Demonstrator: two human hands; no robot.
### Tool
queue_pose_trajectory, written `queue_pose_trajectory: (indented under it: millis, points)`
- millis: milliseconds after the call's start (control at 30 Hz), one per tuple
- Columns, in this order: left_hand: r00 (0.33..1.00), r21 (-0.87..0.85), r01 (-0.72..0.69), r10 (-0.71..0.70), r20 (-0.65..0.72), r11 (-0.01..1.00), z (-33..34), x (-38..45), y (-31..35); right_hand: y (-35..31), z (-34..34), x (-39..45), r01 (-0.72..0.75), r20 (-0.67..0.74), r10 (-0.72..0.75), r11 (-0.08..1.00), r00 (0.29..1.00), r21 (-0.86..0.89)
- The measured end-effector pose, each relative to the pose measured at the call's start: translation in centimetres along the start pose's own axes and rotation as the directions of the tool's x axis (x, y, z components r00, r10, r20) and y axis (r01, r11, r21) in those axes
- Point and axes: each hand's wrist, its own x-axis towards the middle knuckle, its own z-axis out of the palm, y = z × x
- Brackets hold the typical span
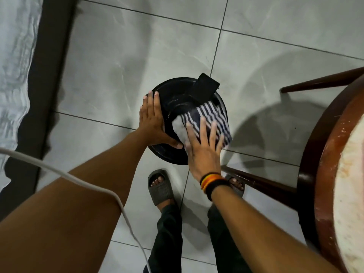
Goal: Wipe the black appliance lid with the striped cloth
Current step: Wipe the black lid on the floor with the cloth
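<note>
The round black appliance lid (pixel 177 99) stands on the tiled floor in the middle of the head view, with a black handle block (pixel 205 86) at its far side. The blue-and-white striped cloth (pixel 206 115) lies bunched on the lid's right half. My right hand (pixel 202 146) presses flat on the cloth, fingers spread, a banded wristband on the wrist. My left hand (pixel 153 121) lies flat against the lid's left rim, with the thumb along the near edge.
A dark wooden round table (pixel 323 174) with slanted legs stands close on the right. A mattress edge (pixel 15 75) and its dark frame run down the left. A white cable (pixel 78 178) crosses over my left arm. My sandalled feet (pixel 159 186) are just below the lid.
</note>
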Motion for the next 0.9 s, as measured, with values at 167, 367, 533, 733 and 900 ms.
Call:
queue_pose_trajectory:
  millis: [167, 367, 533, 733, 900]
  points:
    - [0.999, 0.032, 0.002, -0.003, 0.045, 0.999, 0.5, 0.3, -0.6, -1.6, -3.1, 7.7, 0.406, 0.141, -0.381, 0.874, 0.914, -0.267]
    - [0.995, -0.057, 0.09, -0.087, 0.056, 0.994, -0.7, -0.3, 0.6, 2.0, -4.7, 8.9, 0.212, 0.017, -0.211, 0.973, 0.977, -0.092]
    - [0.996, -0.034, 0.082, -0.081, 0.028, 0.996, -0.7, -0.5, 0.8, 1.5, -2.1, 4.6, -0.181, -0.1, 0.217, 0.941, 0.971, 0.286]
    - [0.996, -0.015, 0.086, -0.086, 0.033, 0.996, -0.6, -0.6, 1.2, -1.5, 0.5, 0.6, -0.348, -0.089, 0.431, 0.819, 0.898, 0.456]
    - [0.997, -0.005, 0.072, -0.072, -0.004, 0.997, -0.5, -0.5, 0.8, -5.1, 2.1, -0.9, -0.444, -0.008, 0.557, 0.67, 0.831, 0.595]
